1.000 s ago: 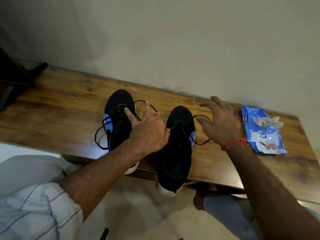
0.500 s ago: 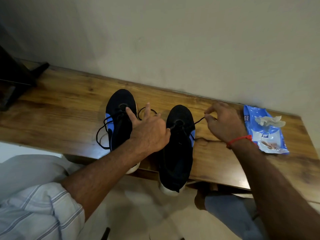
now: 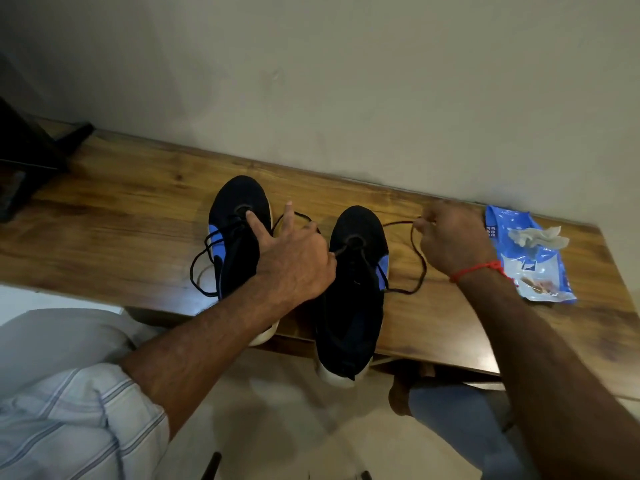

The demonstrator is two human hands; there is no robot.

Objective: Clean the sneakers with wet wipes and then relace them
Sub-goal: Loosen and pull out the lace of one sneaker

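Observation:
Two black sneakers with blue side patches and white soles stand on the wooden bench (image 3: 114, 233), toes to the wall and heels over the front edge. My left hand (image 3: 294, 261) lies between them. Its fingers spread over the left sneaker (image 3: 239, 244), and its thumb pinches a strand of the black lace (image 3: 417, 268) where it leaves the right sneaker (image 3: 353, 306). My right hand (image 3: 453, 240) pinches the other end of that lace, raised to the right of the toe; the lace hangs in a slack loop on the bench. The left sneaker's lace trails loose at its left side.
A blue wet-wipes pack (image 3: 540, 271) lies at the bench's right end, with a white wipe (image 3: 536, 235) sticking out of it. A dark object (image 3: 27, 157) stands at the far left by the wall. My knees are below the bench's front edge.
My right hand went from open above the bench to pinching the lace end, then lifted it up and to the right. My left hand stayed in place.

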